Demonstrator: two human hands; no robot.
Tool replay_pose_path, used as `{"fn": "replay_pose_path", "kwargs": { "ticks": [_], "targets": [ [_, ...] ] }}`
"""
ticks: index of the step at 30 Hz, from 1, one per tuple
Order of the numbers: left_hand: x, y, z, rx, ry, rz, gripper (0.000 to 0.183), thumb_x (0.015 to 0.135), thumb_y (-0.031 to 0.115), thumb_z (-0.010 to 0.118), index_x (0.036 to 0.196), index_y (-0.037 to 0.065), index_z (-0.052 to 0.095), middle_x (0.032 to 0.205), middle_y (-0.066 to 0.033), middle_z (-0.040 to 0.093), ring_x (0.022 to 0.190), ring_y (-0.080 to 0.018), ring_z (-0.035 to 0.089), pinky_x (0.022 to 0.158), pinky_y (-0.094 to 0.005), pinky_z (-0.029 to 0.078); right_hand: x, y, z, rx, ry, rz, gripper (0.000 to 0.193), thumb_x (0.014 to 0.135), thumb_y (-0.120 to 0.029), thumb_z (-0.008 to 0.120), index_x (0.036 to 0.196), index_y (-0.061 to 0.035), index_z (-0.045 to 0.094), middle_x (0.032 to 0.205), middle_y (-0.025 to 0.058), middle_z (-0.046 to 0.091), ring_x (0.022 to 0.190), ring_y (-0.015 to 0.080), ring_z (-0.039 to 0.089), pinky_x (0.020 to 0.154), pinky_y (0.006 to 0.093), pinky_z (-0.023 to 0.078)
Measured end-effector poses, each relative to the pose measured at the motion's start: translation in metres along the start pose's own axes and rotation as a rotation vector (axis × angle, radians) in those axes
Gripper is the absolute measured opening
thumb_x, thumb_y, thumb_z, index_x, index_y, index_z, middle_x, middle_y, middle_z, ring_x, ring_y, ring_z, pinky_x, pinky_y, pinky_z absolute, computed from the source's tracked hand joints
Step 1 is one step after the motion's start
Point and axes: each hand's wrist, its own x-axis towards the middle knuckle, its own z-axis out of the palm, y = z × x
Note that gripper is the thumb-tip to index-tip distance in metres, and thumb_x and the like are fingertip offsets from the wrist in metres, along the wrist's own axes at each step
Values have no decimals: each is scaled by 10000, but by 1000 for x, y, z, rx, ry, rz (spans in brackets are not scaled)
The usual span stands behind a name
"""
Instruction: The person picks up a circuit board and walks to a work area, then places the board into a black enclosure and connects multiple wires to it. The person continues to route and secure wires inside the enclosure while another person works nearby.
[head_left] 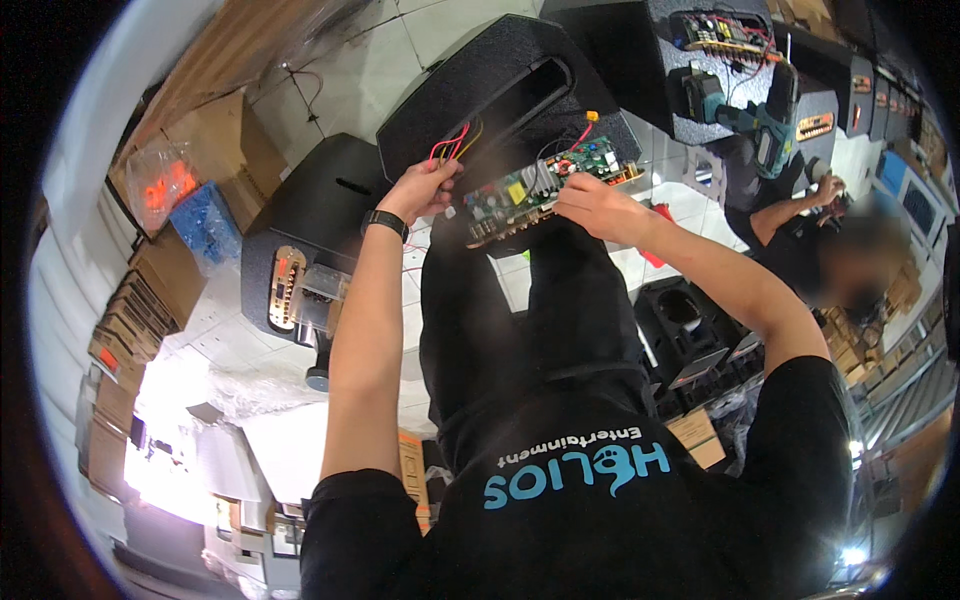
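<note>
Red and yellow wires [450, 146] come out of a large black speaker cabinet [418, 112] and run into my left hand [425, 190]. The fingers of that hand are pinched together around them. To its right, an amplifier module [500, 205] with a green circuit board rests tilted against the cabinet, above my knees. At the module's near edge, my right hand [597, 208] has its fingers closed; the fingertips touch or grip it, partly hidden by the hand itself. A red wire with a yellow connector [592, 117] sticks up behind the board.
Another black speaker [325, 205] with a gold control panel [288, 288] stands at left. A teal cordless drill [765, 125] lies on a speaker at upper right. Nearby a co-worker's arm [790, 212] shows. Cardboard boxes [140, 310] line the left side; a blue bundle [207, 225] lies beside them.
</note>
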Motion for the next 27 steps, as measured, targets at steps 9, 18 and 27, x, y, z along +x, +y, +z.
{"fn": "replay_pose_path", "kwargs": {
  "ticks": [9,18,27],
  "targets": [
    [-15,5,37,6,243,103,329,1068,358,582,1114,57,707,736,38,492,519,-85,401,468,-278,353,11,13,18,-145,-204,-263,79,849,-167,627,902,-109,626,942,19,513,965,183,549,879,372,425],
    [-6,-1,60,-195,223,127,360,1114,342,498,1168,41,687,734,45,476,587,-76,427,510,-262,359,10,18,23,-248,-133,-159,48,882,-192,634,920,-172,653,969,-27,559,1052,165,562,976,378,430],
    [-2,-22,61,823,824,546,267,1031,177,562,1196,15,694,1032,-235,711,1006,-456,682,866,-538,547,-36,57,-11,-12,431,1012,236,817,-16,712,1051,-32,685,937,157,673,866,360,678,774,468,539]
  ]
}}
